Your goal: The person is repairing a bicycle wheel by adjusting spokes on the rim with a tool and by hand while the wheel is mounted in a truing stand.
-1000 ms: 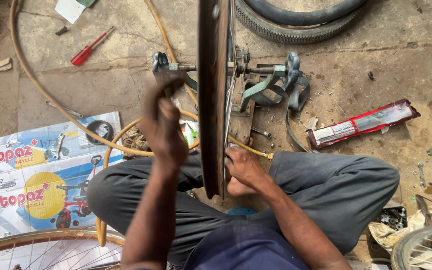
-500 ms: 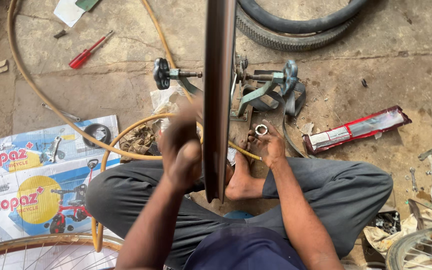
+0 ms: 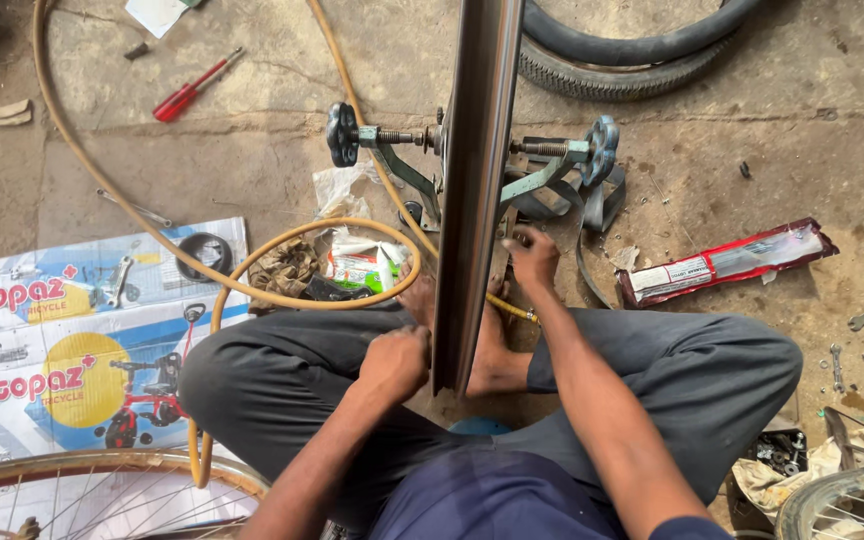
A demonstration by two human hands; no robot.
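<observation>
**Rim held upright in truing stand**

The rim [image 3: 472, 190] stood on edge in the stand [image 3: 552, 165] mid-floor: stiff metal, probably light, smooth-sided, best gripped at its edge. The left hand [image 3: 392, 365] was clamped on its near edge; the right hand [image 3: 532, 255] touched the stand's base, fingers together. One rim, one stand, two tyres [image 3: 632, 50].

Wheel rim [image 3: 472, 180] hides its hub — top cropped.

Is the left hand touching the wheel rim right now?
Touching: the head view shows the left hand pressed against the near edge of the wheel rim, no gap.
</observation>
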